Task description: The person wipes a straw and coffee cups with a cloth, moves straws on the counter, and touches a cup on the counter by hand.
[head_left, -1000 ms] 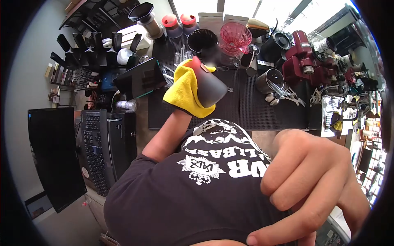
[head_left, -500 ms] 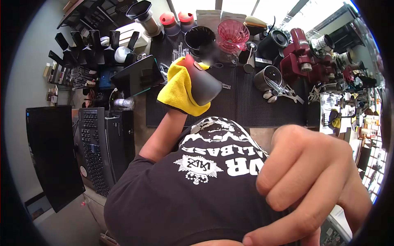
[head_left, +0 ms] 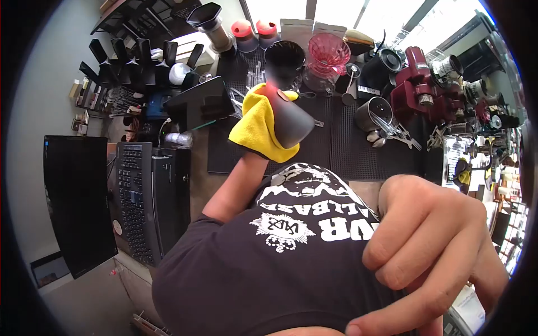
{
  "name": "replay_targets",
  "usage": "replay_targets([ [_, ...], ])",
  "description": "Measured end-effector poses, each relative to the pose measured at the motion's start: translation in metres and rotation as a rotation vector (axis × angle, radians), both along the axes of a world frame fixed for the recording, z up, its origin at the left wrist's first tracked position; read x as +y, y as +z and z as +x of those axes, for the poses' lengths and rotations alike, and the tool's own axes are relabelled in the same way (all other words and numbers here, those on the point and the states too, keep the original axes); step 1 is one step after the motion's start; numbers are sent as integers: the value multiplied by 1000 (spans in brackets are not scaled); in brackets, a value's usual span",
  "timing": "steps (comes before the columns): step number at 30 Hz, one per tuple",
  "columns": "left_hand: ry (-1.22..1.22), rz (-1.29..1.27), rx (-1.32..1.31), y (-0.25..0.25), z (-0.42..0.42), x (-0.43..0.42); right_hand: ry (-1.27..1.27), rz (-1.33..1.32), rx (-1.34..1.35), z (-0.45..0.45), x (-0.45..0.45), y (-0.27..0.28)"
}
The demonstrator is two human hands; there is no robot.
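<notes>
My left hand is hidden under a yellow cloth (head_left: 255, 126); only the wrist and forearm show below it. Through the cloth it grips a cup (head_left: 294, 123), dark grey fading to red, tilted over the black mat. My right hand (head_left: 431, 241) is raised close to the camera, in front of my black T-shirt. Its fingers are curled, with one fingertip reaching the bottom of the view. Whatever they may hold is hidden. Beyond the cup stand a black dripper (head_left: 284, 57) and a pink ribbed dripper (head_left: 329, 53).
A metal cup (head_left: 372, 112) with spoons and forks lies right on the black mat (head_left: 358, 157). Dark red grinders (head_left: 412, 84) stand farther right. Two red-and-grey cups (head_left: 244, 36) are at the back. A tablet (head_left: 202, 103), keyboard (head_left: 134, 196) and monitor (head_left: 78, 201) are left.
The whole scene has shifted slightly right and down in the view. My left hand keeps its hold on the cup and cloth, and my right hand stays curled near the camera.
</notes>
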State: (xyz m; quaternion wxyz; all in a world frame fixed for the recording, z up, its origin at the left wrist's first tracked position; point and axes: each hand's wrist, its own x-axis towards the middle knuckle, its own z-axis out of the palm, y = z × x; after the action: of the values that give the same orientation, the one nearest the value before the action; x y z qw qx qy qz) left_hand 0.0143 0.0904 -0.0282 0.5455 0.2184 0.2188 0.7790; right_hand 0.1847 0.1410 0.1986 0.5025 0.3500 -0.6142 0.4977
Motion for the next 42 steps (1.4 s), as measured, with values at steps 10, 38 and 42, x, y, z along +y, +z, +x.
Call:
replay_targets([
  [10,-129,-66,-165,-19,3,2,-69,13,-52,45,-6,-4],
  [38,-237,-64,1235,80,-31,6,-872,-57,-751,47,5,-204],
  [42,-165,-26,1546,86,-24,-6,-823,-133,-750,55,-3,-208],
])
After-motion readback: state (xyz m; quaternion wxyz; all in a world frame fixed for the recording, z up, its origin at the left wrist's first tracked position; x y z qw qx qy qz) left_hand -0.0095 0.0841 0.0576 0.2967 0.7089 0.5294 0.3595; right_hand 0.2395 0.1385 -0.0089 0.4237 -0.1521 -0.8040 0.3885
